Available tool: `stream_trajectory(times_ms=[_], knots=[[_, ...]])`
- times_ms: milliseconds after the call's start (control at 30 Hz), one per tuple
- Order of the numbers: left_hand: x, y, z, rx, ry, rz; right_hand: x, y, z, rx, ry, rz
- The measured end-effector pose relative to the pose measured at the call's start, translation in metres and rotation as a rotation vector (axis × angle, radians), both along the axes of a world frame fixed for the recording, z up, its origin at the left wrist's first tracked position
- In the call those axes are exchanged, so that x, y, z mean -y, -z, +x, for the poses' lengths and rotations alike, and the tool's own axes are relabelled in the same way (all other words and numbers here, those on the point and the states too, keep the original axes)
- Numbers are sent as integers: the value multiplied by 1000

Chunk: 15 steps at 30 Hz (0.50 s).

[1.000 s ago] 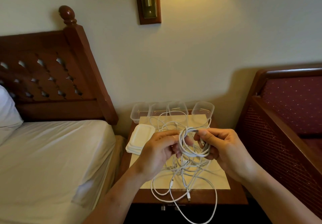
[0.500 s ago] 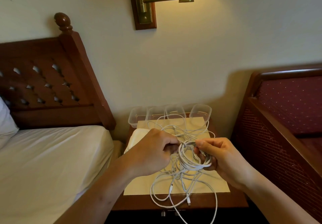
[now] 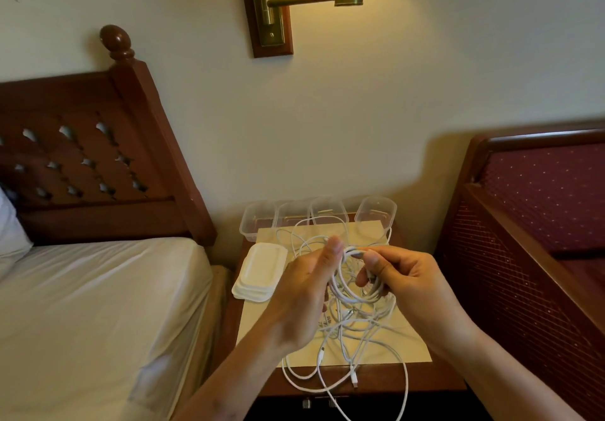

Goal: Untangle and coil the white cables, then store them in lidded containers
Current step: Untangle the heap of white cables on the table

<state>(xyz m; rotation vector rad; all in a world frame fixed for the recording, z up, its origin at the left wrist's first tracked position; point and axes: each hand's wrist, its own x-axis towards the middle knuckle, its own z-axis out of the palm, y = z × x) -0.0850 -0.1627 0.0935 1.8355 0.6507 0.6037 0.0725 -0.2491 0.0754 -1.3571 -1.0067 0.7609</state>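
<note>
Coil [image 3: 357,294], white cable: pinched between curled right fingers [image 3: 376,262] of right hand [image 3: 412,276], held above worktop [image 3: 425,379]. Left hand [image 3: 301,296]: one straight finger against coil's top; remaining fingers hidden, grip not discernible. Tangle [image 3: 347,335] of loose cables: directly beneath fingers, trailing over near worktop edge. Sheet [image 3: 412,353], pale: under tangle, on worktop. Lids [image 3: 260,270], stacked: just left of left fingers. Containers [image 3: 258,221], four, clear, open: in row beyond fingers.
</note>
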Motion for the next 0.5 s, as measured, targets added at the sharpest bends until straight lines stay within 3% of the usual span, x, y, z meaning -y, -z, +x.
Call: stream_trajectory(times_ms=[67, 200, 300, 367, 500], knots=[[-1, 2, 1, -17, 0, 94, 1, -2, 0, -8, -28, 1], [-12, 9, -3, -68, -20, 242, 6, -7, 7, -280, -167, -12], [-13, 12, -4, -90, 0, 315, 8, -9, 10, -297, -252, -32], [-12, 13, -3, -79, 16, 300, 7, -9, 11, -321, -294, -35], [-11, 13, -2, -29, 23, 178, 6, -6, 11, -557, -388, 14]])
